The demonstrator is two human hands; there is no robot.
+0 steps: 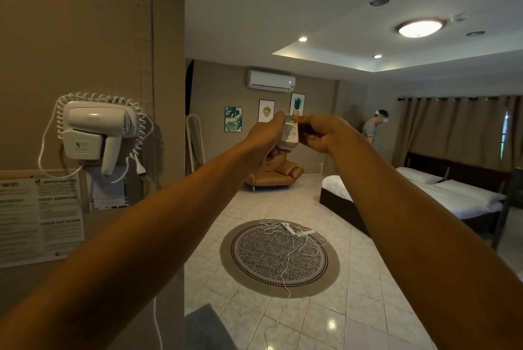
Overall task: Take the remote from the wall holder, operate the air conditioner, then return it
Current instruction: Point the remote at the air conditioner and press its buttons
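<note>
I hold a small white remote [289,134] out in front of me at arm's length, upright, with both hands. My left hand [266,137] wraps its left side and lower end. My right hand [319,131] pinches its upper right edge, a fingertip resting near the top buttons. The remote points toward the white air conditioner [271,80], mounted high on the far wall above three framed pictures. No wall holder for the remote shows in this view.
A white hair dryer [96,129] hangs on the wall at my left above printed notices [42,216]. A round rug [278,259] with a power strip and cables lies on the tiled floor. Bed [452,197] at right, tan sofa [276,175] beyond, a person [373,130] by the curtains.
</note>
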